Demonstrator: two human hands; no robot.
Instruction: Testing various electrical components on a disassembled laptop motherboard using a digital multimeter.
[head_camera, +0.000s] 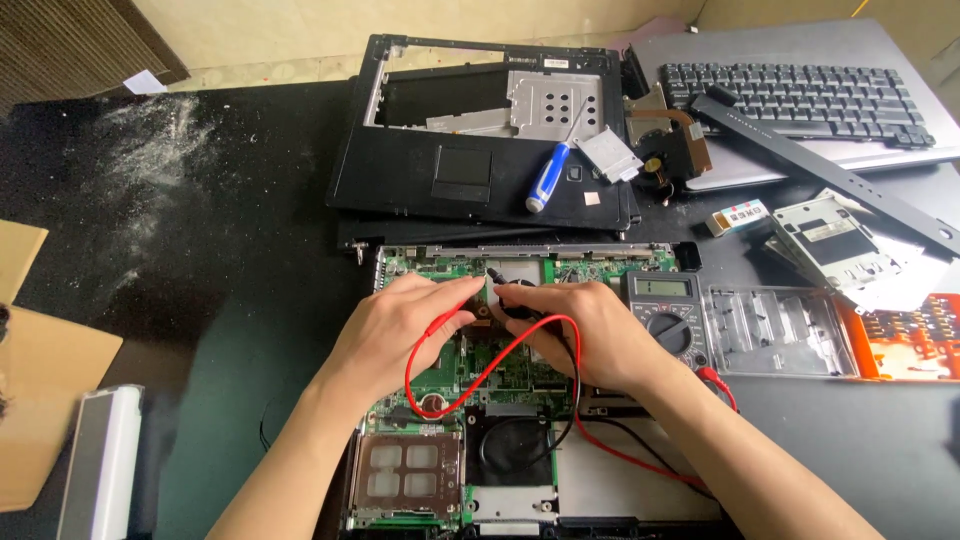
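A black worktable (230, 300) bears an opened laptop base with its green motherboard (520, 372) bared; over the board the left hand (400, 330) pinches a red probe (452, 318), fingers closed; the right hand (580, 330) grips a black probe (500, 279); a multimeter (668, 315) sits just right of the board.

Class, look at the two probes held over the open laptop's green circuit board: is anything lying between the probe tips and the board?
Nothing visible does. The left hand holds the red probe and the right hand the black probe, tips already at the circuit board. Only their own leads loop across it below.
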